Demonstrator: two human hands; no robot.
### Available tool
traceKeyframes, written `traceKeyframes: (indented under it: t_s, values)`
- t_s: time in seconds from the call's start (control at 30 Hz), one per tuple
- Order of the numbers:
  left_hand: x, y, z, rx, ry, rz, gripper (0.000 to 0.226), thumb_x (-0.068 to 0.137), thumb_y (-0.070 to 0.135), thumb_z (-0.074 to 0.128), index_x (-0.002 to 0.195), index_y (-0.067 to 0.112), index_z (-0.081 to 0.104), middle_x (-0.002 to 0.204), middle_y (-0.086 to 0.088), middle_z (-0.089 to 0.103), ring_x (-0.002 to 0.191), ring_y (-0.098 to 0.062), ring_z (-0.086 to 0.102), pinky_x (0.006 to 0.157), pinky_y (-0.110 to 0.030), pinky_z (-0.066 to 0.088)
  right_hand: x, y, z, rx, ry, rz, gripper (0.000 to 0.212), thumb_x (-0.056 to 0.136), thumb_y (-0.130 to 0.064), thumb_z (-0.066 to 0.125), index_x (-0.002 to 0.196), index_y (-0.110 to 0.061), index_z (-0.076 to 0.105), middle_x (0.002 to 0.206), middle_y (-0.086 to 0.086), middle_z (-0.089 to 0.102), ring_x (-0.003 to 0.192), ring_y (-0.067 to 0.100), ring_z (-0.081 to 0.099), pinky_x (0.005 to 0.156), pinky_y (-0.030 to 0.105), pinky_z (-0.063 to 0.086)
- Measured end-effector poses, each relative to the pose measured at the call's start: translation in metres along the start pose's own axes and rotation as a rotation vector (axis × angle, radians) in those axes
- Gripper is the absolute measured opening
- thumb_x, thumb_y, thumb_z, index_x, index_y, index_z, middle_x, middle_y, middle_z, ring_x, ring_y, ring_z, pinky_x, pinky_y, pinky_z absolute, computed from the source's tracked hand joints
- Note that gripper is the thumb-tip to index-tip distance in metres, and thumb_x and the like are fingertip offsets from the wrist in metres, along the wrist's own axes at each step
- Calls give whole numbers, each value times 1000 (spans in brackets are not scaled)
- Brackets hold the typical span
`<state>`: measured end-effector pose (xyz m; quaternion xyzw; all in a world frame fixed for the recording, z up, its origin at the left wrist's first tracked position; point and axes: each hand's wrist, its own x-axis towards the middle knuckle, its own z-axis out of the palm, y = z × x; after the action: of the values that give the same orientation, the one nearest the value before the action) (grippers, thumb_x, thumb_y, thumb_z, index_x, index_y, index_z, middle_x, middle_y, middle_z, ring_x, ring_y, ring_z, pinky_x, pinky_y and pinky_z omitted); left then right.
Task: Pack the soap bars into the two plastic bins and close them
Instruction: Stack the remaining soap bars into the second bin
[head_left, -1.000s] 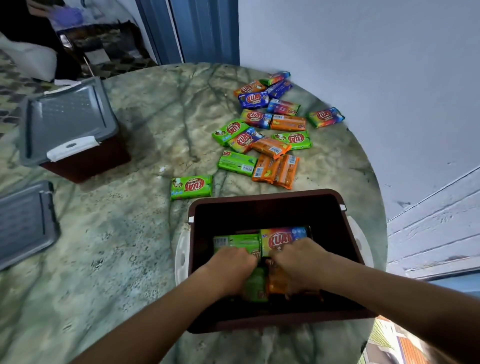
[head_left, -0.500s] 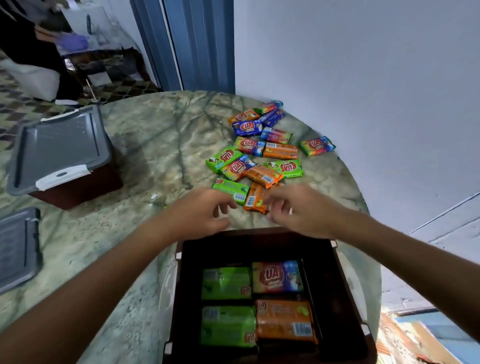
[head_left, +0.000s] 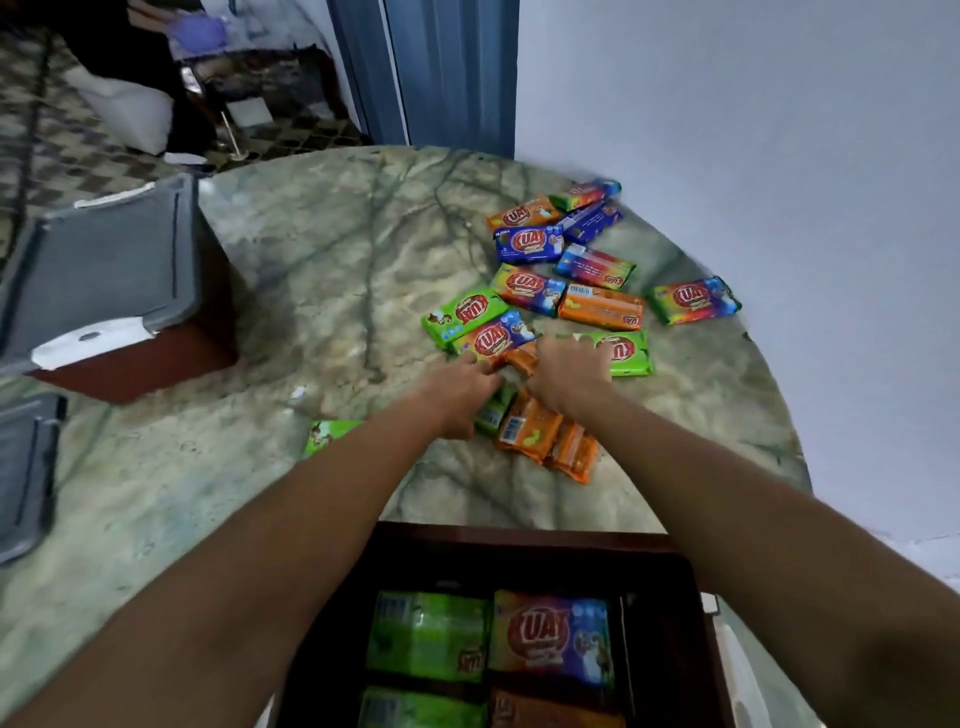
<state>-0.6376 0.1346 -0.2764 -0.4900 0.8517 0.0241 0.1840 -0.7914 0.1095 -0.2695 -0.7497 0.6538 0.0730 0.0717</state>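
The open brown bin (head_left: 519, 535) sits at the near table edge, with green (head_left: 426, 634) and multicoloured soap bars (head_left: 550, 639) lying flat inside. Both arms reach over it to the loose pile of soap bars (head_left: 597, 306). My left hand (head_left: 460, 395) curls over a green soap bar (head_left: 493, 413) at the pile's near edge. My right hand (head_left: 571, 371) is curled on an orange soap bar (head_left: 522, 358) right beside it. Two orange bars (head_left: 530, 428) lie just below the hands. Another green bar (head_left: 327, 434) peeks out from under my left forearm.
A second brown bin (head_left: 156, 358) with its grey lid (head_left: 104, 270) on stands at the left of the round marble table (head_left: 337, 249). A loose grey lid (head_left: 26, 467) lies at the far left edge. A white wall runs along the right side.
Both hands left the open bin and moved forward across the table to the pile, where they now close on bars. The view tilted up, so the bin sits lower in frame.
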Motion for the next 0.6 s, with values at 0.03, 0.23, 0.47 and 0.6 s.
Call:
traceKeyframes:
  t_s: [0.03, 0.23, 0.47, 0.6]
  values:
    - [1, -1, 0, 33, 20, 5, 80, 71, 39, 73, 139, 17, 39, 144, -6, 40, 131, -27, 33, 102, -48, 39, 0, 1, 0, 19, 12, -6, 57, 84, -59, 55, 120, -15, 52, 120, 12, 60, 115, 33, 52, 99, 51, 40]
    - [-41, -11, -38, -251, 126, 28, 83, 57, 42, 81, 128, 11, 50, 121, -12, 56, 109, -26, 52, 90, -34, 44, -42, 19, -45, 485, 21, -78, 44, 74, -31, 71, 109, -20, 48, 106, 5, 58, 98, 26, 55, 84, 40, 48]
    - [-174, 19, -98, -315, 245, 204, 76, 52, 57, 64, 113, 10, 62, 102, -7, 63, 91, -24, 59, 78, -35, 52, -189, 36, -117, 587, -161, -322, 57, 61, -22, 78, 113, -27, 55, 102, -10, 57, 87, 12, 57, 72, 27, 49]
    - [-221, 62, -76, -229, 6, 215, 64, 60, 58, 65, 108, 17, 58, 101, 1, 57, 92, -19, 56, 76, -30, 49, -246, 29, -97, 331, -287, -414, 60, 60, -35, 72, 116, -34, 51, 108, -14, 55, 96, 6, 52, 85, 32, 46]
